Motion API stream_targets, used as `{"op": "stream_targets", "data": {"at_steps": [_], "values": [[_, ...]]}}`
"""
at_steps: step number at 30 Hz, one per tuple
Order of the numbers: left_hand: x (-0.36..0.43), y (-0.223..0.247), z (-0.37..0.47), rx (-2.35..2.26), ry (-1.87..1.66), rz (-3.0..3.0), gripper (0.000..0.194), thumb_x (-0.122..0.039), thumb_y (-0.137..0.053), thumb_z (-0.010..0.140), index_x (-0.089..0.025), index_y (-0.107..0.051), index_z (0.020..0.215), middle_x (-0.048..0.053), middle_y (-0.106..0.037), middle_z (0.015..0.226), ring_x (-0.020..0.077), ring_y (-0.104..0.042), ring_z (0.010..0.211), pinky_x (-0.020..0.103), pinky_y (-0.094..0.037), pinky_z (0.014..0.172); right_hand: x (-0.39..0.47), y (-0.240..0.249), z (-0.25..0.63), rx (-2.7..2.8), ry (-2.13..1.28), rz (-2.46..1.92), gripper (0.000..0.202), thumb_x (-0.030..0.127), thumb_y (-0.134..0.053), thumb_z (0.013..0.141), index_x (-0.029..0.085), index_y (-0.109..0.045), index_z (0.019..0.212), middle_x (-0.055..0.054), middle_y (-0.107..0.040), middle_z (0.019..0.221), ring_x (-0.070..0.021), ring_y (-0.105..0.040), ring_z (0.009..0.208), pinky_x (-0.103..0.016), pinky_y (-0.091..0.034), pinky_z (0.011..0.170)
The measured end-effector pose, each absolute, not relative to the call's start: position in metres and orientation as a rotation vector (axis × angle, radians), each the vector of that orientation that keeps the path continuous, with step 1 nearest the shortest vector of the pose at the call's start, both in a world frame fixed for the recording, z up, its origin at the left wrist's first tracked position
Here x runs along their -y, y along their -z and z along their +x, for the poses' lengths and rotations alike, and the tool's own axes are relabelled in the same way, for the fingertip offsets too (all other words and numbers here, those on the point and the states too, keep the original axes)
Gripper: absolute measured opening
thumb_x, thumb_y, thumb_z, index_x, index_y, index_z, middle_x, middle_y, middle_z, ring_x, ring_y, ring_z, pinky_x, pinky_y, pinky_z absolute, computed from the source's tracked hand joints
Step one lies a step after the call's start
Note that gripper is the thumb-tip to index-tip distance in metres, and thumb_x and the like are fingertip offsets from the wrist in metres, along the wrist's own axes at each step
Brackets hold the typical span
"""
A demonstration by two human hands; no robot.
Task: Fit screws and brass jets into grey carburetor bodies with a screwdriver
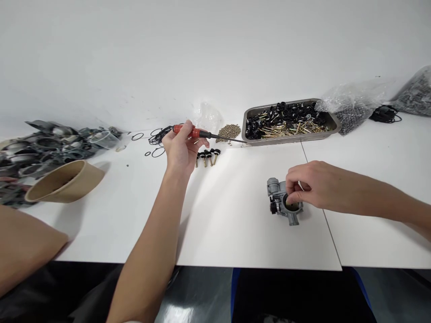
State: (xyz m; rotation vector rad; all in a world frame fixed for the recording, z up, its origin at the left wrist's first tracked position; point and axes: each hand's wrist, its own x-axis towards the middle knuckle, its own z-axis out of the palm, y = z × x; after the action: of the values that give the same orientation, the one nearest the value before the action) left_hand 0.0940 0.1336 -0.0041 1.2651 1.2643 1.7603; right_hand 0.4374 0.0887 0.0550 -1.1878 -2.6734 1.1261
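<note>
My left hand (pixel 182 150) is wrapped round a screwdriver with a red and black handle (pixel 193 132). Its thin shank points right, the tip close to the front left corner of a metal tray (pixel 289 140). My right hand (pixel 305 184) is closed over a grey metal throttle body (pixel 292 219) on the white table, thumb and fingertips at its round bore. Inside the bore a brass-coloured surface shows in part; whether the fingers pinch it is hidden. Several gold pins with black heads (pixel 209 157) stand beside my left hand, near a heap of small brass screws (pixel 229 131).
Black pieces and gold shafts fill the tray. Plastic bags of small parts (pixel 353 114) lie at right. Black rubber rings (pixel 158 152) lie left of my left hand. Further left are a tan cup (pixel 72 186), a pile of grey castings (pixel 47 143) and another person's arm (pixel 27 242).
</note>
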Motion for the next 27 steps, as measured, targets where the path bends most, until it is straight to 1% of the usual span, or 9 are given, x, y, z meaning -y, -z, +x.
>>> {"op": "stream_targets", "data": {"at_steps": [3, 6, 7, 9, 12, 16, 19, 22, 27], "values": [[-0.133, 0.003, 0.094, -1.298, -1.739, 1.275, 0.035, -0.046, -0.071, 0.087, -0.022, -0.056, 0.067, 0.000, -0.074, 0.067, 0.0233, -0.077, 0.079, 0.033, -0.052, 0.055, -0.088, -0.055, 0.435, 2.690, -1.062, -1.224, 0.018, 0.031, -0.063, 0.086, 0.020, -0.065, 0.071, -0.003, -0.070, 0.079, -0.0148, -0.058, 0.062, -0.029, -0.036, 0.056], [-0.133, 0.003, 0.095, -1.303, -1.747, 1.267, 0.034, -0.044, -0.071, 0.088, -0.022, -0.056, 0.066, 0.000, -0.073, 0.066, 0.0229, -0.077, 0.078, 0.032, -0.051, 0.055, -0.088, -0.057, 0.433, 2.692, -1.048, -1.315, 0.018, 0.030, -0.065, 0.083, 0.020, -0.063, 0.067, -0.002, -0.066, 0.071, -0.0135, -0.055, 0.057, -0.028, -0.034, 0.054], [-0.133, 0.003, 0.096, -1.301, -1.757, 1.259, 0.035, -0.044, -0.073, 0.087, -0.022, -0.056, 0.066, 0.000, -0.073, 0.066, 0.0226, -0.077, 0.076, 0.033, -0.051, 0.054, -0.088, -0.058, 0.432, 2.686, -1.055, -1.345, 0.017, 0.031, -0.066, 0.082, 0.020, -0.063, 0.069, -0.002, -0.065, 0.070, -0.0134, -0.054, 0.057, -0.028, -0.034, 0.054], [-0.133, 0.003, 0.096, -1.306, -1.764, 1.259, 0.038, -0.047, -0.074, 0.085, -0.022, -0.055, 0.064, 0.001, -0.072, 0.065, 0.0230, -0.076, 0.075, 0.033, -0.051, 0.054, -0.090, -0.059, 0.431, 2.665, -1.072, -1.389, 0.014, 0.034, -0.068, 0.081, 0.021, -0.064, 0.081, -0.001, -0.065, 0.074, -0.0141, -0.055, 0.060, -0.028, -0.035, 0.056], [-0.133, 0.003, 0.097, -1.325, -1.745, 1.288, 0.044, -0.053, -0.073, 0.084, -0.022, -0.053, 0.062, 0.002, -0.071, 0.063, 0.0239, -0.076, 0.076, 0.034, -0.052, 0.054, -0.095, -0.060, 0.431, 2.655, -1.145, -1.418, 0.026, 0.037, -0.072, 0.078, 0.023, -0.062, 0.098, -0.001, -0.068, 0.085, -0.0150, -0.057, 0.064, -0.028, -0.037, 0.058], [-0.129, -0.003, 0.105, -1.259, -1.752, 1.239, 0.042, -0.054, -0.077, 0.081, -0.022, -0.055, 0.065, 0.001, -0.072, 0.066, 0.0192, -0.073, 0.066, 0.032, -0.054, 0.054, -0.108, -0.057, 0.433, 2.636, -1.354, -1.279, 0.032, 0.049, -0.071, 0.079, 0.022, -0.066, 0.094, -0.004, -0.068, 0.087, -0.0164, -0.057, 0.067, -0.030, -0.039, 0.062], [-0.123, -0.010, 0.120, -1.168, -1.768, 1.128, 0.040, -0.052, -0.081, 0.077, -0.022, -0.057, 0.068, 0.002, -0.071, 0.067, 0.0158, -0.068, 0.060, 0.030, -0.054, 0.051, -0.123, -0.050, 0.437, 2.549, -1.372, -1.194, 0.042, 0.059, -0.070, 0.078, 0.021, -0.072, 0.094, -0.005, -0.067, 0.085, -0.0176, -0.057, 0.069, -0.031, -0.038, 0.066], [-0.117, -0.014, 0.137, -1.099, -1.734, 1.066, 0.040, -0.050, -0.081, 0.078, -0.020, -0.056, 0.071, 0.001, -0.068, 0.067, 0.0126, -0.064, 0.053, 0.027, -0.053, 0.046, -0.136, -0.042, 0.438, 2.443, -1.265, -1.175, 0.047, 0.059, -0.072, 0.077, 0.019, -0.073, 0.101, -0.006, -0.066, 0.087, -0.0161, -0.055, 0.069, -0.030, -0.038, 0.066], [-0.112, -0.013, 0.156, -1.123, -1.623, 1.079, 0.036, -0.048, -0.073, 0.086, -0.018, -0.057, 0.073, 0.004, -0.069, 0.067, 0.0124, -0.059, 0.046, 0.028, -0.053, 0.045, -0.136, -0.032, 0.434, 2.226, -1.243, -1.120, 0.050, 0.055, -0.075, 0.076, 0.017, -0.073, 0.108, -0.008, -0.068, 0.103, -0.0116, -0.053, 0.066, -0.029, -0.038, 0.063]]}}
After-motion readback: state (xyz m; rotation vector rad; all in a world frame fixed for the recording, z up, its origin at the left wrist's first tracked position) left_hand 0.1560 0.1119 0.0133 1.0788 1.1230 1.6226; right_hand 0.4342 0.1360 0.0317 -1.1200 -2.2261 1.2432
